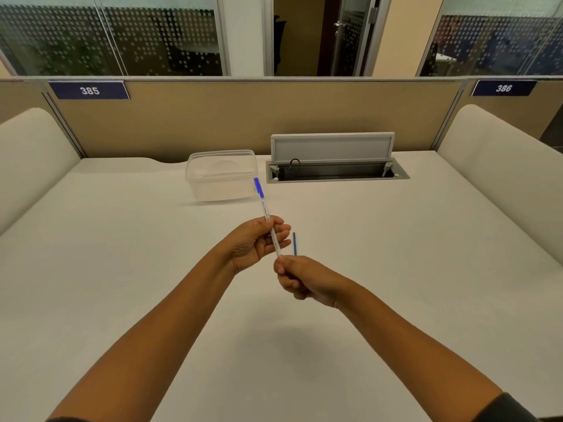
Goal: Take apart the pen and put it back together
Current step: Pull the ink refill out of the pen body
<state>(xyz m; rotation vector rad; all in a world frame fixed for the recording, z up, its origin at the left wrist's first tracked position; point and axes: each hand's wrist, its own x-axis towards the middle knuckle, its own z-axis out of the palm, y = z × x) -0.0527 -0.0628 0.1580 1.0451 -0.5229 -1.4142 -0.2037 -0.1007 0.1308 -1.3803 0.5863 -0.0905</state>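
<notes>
The pen (268, 219) sits above the desk (122, 269) near centre frame, held by both hands; barrel white w/ small print, blue cap end pointing to approx 11 o'clock, toward the container; near end points to 5 o'clock.

Left hand (254, 243) holds the barrel mid-length, fingers (281, 231) curled round it from behind, thumb on the near side; prob. the steadying grip, so the barrel can't turn or slide while the other end gets worked.

Right hand (300, 277) is closed at the barrel's near end, fingers pinching whatever is there; tip piece itself hidden inside the grip, so can't tell if it's on, off or half out. Judging by the opposed grips, this is a pull or twist at the tip end; whether it's disassembly or refit I can't tell.

A thin blue stick, likely the refill (294, 243), shows just at 3 o'clock of the left fingers, upright-ish, lower end going down to the right hand; can't tell if it's held there or lying on the desk behind.

Count: 1 pen barrel; 1 blue cap; 1 thin blue refill; 2 hands.

Rest: 1 clear plastic container (221, 175) w/ lid on, at 12 o'clock beyond the pen; 1 open cable hatch (335, 166) at 1 o'clock; 2 number plates on the partition, 385 (89, 90) and 386 (503, 88).
</notes>
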